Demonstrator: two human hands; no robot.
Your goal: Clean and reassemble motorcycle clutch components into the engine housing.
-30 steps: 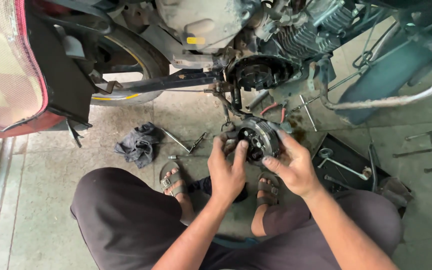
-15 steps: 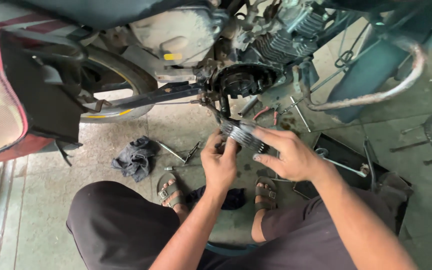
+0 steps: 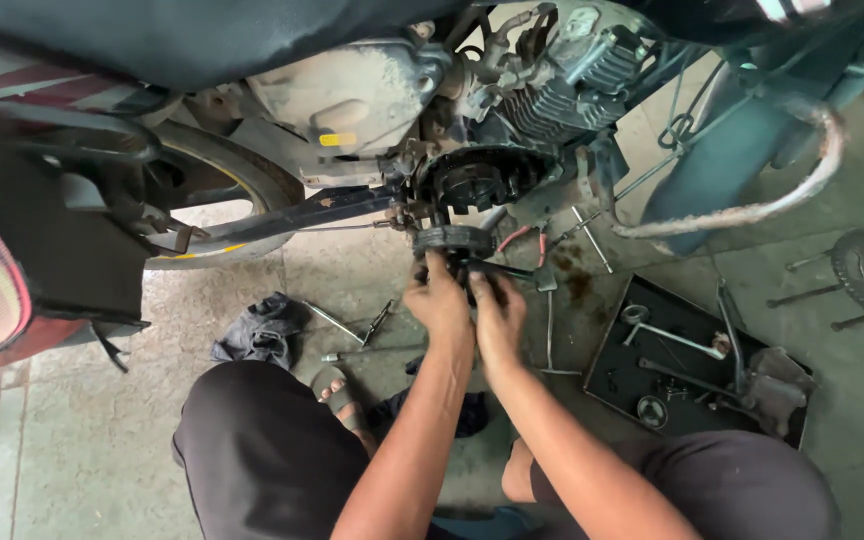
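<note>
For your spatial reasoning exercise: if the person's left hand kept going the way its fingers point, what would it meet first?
The left hand points up at the round black engine part it grips; beyond that, probably the open engine housing, though depth is unclear.

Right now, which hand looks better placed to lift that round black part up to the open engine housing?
Probably the left hand: its fingers already touch the round black metal part, just beneath the open circular engine housing. The right hand sits lower, beside it.

black tool tray [image 3: 620,385] at 4 o'clock, dark grey rag [image 3: 257,330] at 9, yellow stripe on the black tyre [image 3: 214,170], grey rusty-stained floor [image 3: 52,440].
</note>
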